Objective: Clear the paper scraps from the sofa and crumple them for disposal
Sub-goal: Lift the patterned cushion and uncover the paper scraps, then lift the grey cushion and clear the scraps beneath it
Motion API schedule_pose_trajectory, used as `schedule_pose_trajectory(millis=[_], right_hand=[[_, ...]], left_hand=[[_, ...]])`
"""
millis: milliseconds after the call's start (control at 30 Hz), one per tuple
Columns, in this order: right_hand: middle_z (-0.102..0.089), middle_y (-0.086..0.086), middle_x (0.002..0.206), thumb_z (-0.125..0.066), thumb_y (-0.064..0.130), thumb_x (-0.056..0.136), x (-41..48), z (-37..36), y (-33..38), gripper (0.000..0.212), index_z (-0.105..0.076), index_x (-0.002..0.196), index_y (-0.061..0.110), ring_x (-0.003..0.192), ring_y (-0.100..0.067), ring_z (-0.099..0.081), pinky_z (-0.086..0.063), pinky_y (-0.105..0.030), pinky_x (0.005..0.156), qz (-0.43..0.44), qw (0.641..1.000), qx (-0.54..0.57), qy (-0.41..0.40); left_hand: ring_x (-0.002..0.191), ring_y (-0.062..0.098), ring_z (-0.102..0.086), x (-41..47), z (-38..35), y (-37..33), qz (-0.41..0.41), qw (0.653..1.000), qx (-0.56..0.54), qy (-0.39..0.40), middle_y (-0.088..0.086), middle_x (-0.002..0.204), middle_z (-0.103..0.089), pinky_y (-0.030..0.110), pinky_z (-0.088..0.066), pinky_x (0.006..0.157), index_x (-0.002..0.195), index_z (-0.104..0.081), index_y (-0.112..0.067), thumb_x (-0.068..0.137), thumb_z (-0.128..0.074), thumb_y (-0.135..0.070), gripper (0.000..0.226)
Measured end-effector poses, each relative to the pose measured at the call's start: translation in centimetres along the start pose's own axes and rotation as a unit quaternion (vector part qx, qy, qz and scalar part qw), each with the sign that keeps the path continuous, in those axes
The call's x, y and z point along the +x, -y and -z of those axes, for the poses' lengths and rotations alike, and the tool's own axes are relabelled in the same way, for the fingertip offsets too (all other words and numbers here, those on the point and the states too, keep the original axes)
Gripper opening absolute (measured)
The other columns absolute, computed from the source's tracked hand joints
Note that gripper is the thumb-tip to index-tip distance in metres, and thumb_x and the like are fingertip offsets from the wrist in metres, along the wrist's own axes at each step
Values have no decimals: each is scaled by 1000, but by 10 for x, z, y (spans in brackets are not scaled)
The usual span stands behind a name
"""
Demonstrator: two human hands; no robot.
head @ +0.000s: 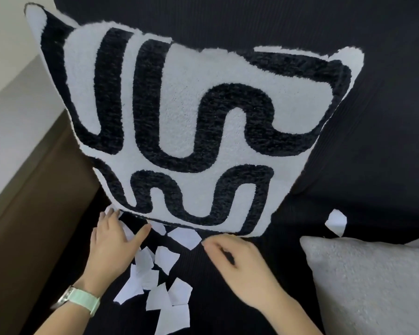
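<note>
Gathering step: left hand (111,240) & right hand (237,259), both spread, empty, over paper scraps (155,281) at lower centre; next, rake together.

- Sofa (348,153): black, finely ribbed.
- Pillow (186,122): white fleece with thick black winding bands.
- Second cushion (373,281): plain pale grey, nubbly.
- Scraps (155,281): white, unmarked.
- Watch strap (85,301): mint green.
- Side panel (34,213): dark brown.
- Wall (7,68): off-white.
</note>
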State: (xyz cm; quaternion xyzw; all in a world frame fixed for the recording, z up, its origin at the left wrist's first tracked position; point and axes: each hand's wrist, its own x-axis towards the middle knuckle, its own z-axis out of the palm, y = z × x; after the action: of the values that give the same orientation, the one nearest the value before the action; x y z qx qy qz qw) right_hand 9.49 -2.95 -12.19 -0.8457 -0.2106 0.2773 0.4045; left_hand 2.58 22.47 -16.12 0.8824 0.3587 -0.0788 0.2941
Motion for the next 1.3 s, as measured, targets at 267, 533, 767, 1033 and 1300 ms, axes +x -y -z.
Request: schedule_pose_trajectory(millis=[267,533,767,1033,1300], right_hand=[[-4,8,166,-34,46,104,32,-58,-15,64,-7,158,25,152,-12,2,12,-22,115,11,970,-208,121],[20,9,165,-30,46,104,14,-83,-22,64,-6,159,22,147,-11,31,16,-31,120,54,958,-230,164],[13,9,166,-32,46,104,-20,-84,-20,61,-16,157,22,149,-11,25,14,-30,120,61,954,-211,202],[8,17,165,-27,58,99,-31,-28,-24,63,-20,156,32,148,1,10,7,-21,119,27,980,-156,118],[-6,25,163,-39,47,103,-60,26,-34,53,-27,153,38,141,9,-1,-4,-19,120,5,994,-95,50]], left_hand=[[151,12,16,1,-19,28,-69,993,64,72,-6,166,8,41,-1,123,158,-5,-26,93,-45,-59,83],[150,5,14,-32,-24,42,-101,986,105,85,-15,164,10,34,-2,124,157,-4,-34,94,-36,-62,75],[151,10,9,-75,-24,26,-86,982,124,111,-11,165,1,35,-2,124,156,-13,-34,85,-21,-76,83],[151,7,14,-30,-44,-20,-110,977,126,130,-6,167,0,35,4,124,158,-7,-21,92,-30,-68,85],[153,10,2,-53,-55,-28,-80,971,194,113,-9,166,-5,35,-6,124,157,-13,-19,93,-31,-66,82]])
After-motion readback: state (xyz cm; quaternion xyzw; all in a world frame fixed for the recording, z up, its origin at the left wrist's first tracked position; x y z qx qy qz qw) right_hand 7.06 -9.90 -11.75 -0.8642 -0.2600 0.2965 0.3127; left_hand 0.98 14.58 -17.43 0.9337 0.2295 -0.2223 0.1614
